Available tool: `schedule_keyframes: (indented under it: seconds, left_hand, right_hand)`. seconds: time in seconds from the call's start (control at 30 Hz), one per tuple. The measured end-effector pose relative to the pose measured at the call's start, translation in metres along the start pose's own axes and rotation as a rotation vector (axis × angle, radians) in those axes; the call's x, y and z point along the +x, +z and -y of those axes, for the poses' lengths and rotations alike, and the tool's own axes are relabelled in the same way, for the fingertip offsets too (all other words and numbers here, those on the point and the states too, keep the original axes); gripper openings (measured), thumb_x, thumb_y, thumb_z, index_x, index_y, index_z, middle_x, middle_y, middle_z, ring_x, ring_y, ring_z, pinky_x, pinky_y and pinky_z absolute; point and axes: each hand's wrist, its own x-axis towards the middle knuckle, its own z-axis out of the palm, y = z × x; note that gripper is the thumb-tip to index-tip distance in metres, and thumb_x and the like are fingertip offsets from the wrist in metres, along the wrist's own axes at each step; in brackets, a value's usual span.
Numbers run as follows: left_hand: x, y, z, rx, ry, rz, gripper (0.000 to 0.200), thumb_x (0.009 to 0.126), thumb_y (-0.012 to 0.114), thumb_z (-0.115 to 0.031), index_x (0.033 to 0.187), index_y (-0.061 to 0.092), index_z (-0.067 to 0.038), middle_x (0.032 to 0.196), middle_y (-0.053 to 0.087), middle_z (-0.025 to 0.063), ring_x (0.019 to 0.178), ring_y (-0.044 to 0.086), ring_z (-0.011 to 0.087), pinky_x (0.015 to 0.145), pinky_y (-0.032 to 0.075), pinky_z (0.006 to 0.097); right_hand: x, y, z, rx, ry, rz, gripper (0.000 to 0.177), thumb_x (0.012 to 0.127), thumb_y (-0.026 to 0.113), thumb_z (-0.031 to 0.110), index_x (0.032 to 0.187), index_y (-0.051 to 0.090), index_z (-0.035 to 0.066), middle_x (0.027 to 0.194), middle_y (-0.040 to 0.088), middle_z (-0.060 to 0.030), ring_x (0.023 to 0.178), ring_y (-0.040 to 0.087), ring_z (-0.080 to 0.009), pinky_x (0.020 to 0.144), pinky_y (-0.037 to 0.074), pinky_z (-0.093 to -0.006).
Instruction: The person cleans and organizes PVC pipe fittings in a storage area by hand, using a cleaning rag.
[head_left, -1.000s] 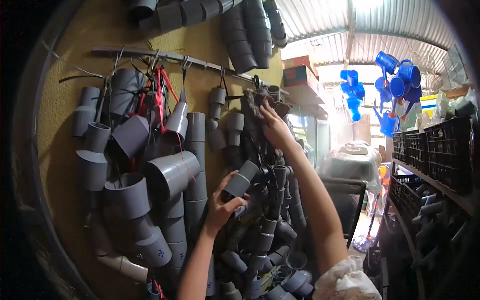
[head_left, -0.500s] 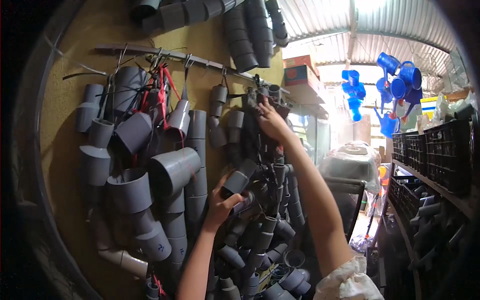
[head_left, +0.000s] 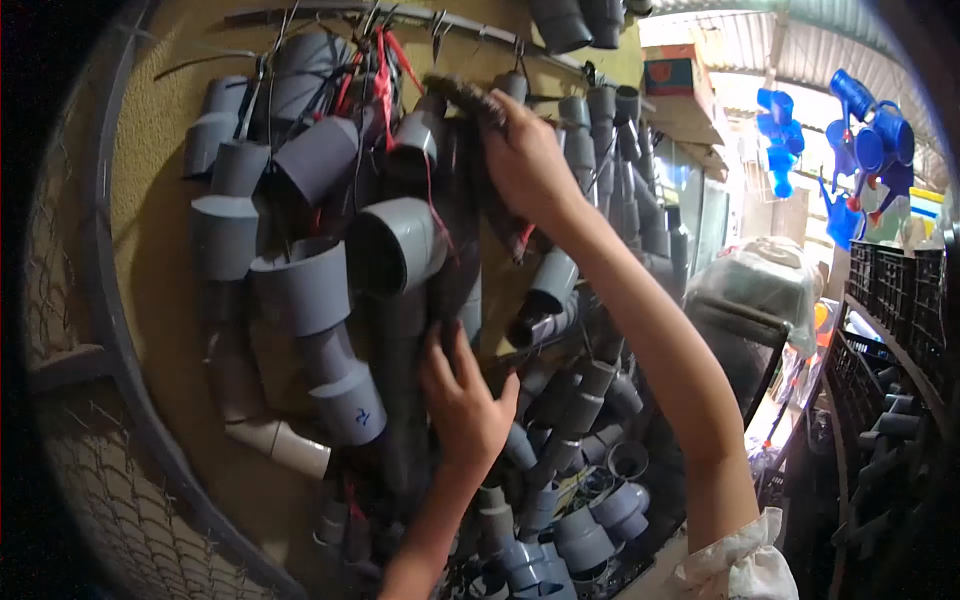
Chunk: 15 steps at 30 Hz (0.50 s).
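Raised among the hanging grey pipe fittings, my right hand (head_left: 530,160) is closed on a dark, ragged cloth (head_left: 463,97). The cloth lies across the upper end of a column of fittings, and a dark flap hangs below my fingers. Lower down, my left hand (head_left: 470,410) is open, fingers spread and pointing up, with fingertips right at the dark lower part of that column. A wide grey reducer (head_left: 398,240) hangs just left of the column. Below my right wrist a smaller grey fitting (head_left: 553,280) hangs at a slant.
A metal rail (head_left: 460,22) along the yellow wall carries bundles of fittings on hooks and red string (head_left: 385,85). More fittings (head_left: 585,535) are heaped below. Black crates (head_left: 880,290) stand on shelving at right, and blue watering cans (head_left: 870,140) hang beyond.
My left hand has let go of the grey fitting and opened. My right hand has moved left with the dark cloth, over the column. The view has shifted left and down.
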Motion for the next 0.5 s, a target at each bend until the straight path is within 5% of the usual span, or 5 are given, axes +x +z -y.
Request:
schedule_keyframes:
  seconds: [0.23, 0.27, 0.37, 0.4, 0.5]
  left_hand:
    - [0.006, 0.045, 0.013, 0.563, 0.088, 0.028, 0.086, 0.064, 0.068, -0.020, 0.127, 0.015, 0.004, 0.127, 0.022, 0.0242, 0.113, 0.030, 0.0387, 0.096, 0.026, 0.0422]
    - [0.015, 0.043, 0.009, 0.395, 0.010, 0.038, 0.084, 0.064, 0.069, -0.020, 0.126, 0.017, 0.004, 0.125, 0.026, 0.0236, 0.111, 0.033, 0.0375, 0.095, 0.028, 0.0408]
    - [0.030, 0.027, 0.016, -0.091, -0.140, 0.085, 0.080, 0.062, 0.070, -0.021, 0.123, 0.024, 0.004, 0.117, 0.038, 0.0222, 0.103, 0.042, 0.0342, 0.088, 0.035, 0.0382]
    - [0.034, 0.022, 0.030, -0.235, -0.130, 0.106, 0.080, 0.062, 0.070, -0.021, 0.123, 0.025, 0.003, 0.112, 0.042, 0.0221, 0.099, 0.046, 0.0334, 0.084, 0.038, 0.0382]
    - [0.042, 0.003, 0.039, -0.742, -0.143, 0.238, 0.074, 0.058, 0.072, -0.022, 0.116, 0.032, 0.001, 0.090, 0.054, 0.0146, 0.083, 0.056, 0.0249, 0.074, 0.044, 0.0342]
  right_hand:
    - [-0.015, -0.030, -0.003, 0.070, -0.019, -0.092, 0.027, 0.080, 0.045, 0.018, 0.098, 0.051, -0.001, 0.093, 0.053, -0.0255, 0.091, 0.048, -0.0398, 0.079, 0.039, -0.0404]
    - [-0.016, -0.038, 0.002, -0.020, -0.049, -0.116, 0.025, 0.080, 0.044, 0.017, 0.096, 0.052, -0.001, 0.090, 0.054, -0.0245, 0.089, 0.049, -0.0393, 0.078, 0.040, -0.0404]
    - [-0.017, -0.059, -0.001, -0.070, -0.065, -0.133, 0.021, 0.084, 0.044, 0.017, 0.096, 0.052, 0.001, 0.072, 0.058, -0.0088, 0.066, 0.047, -0.0093, 0.062, 0.040, -0.0256]
    - [-0.020, -0.069, 0.004, 0.176, -0.004, -0.165, 0.024, 0.080, 0.043, 0.018, 0.092, 0.053, -0.001, 0.084, 0.056, -0.0231, 0.084, 0.052, -0.0383, 0.072, 0.041, -0.0370]
    - [-0.030, -0.082, 0.000, 0.105, 0.047, -0.195, 0.023, 0.081, 0.042, 0.018, 0.092, 0.052, 0.000, 0.079, 0.056, -0.0227, 0.079, 0.053, -0.0377, 0.069, 0.041, -0.0360]
